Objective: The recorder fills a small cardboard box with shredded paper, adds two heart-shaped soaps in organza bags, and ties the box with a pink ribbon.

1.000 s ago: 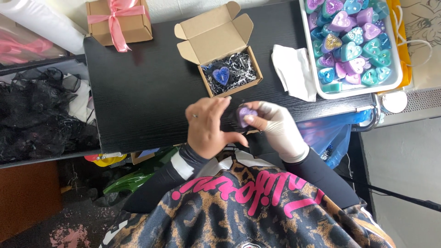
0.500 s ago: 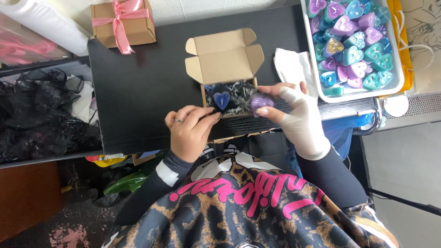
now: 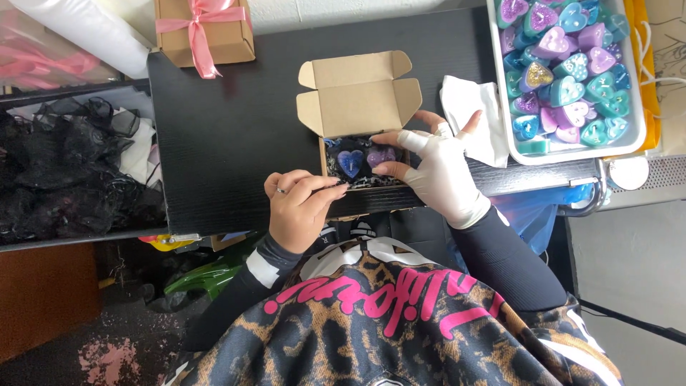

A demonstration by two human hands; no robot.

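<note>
I see my right hand [image 3: 446,179], in a smooth white fingerless glove, pinching a glossy purple heart-shaped candle [image 3: 381,156] between thumb and forefinger inside a small open cardboard box [image 3: 357,107]. The candle sits just beside a dark blue heart candle [image 3: 350,161] on crinkly black shredded paper. My bare left hand [image 3: 296,207] has its fingers curled against the box's near edge, gripping nothing else. The box rests on a matte black counter [image 3: 236,143]. A white tray [image 3: 636,139] of glittery heart candles stands to the right.
</note>
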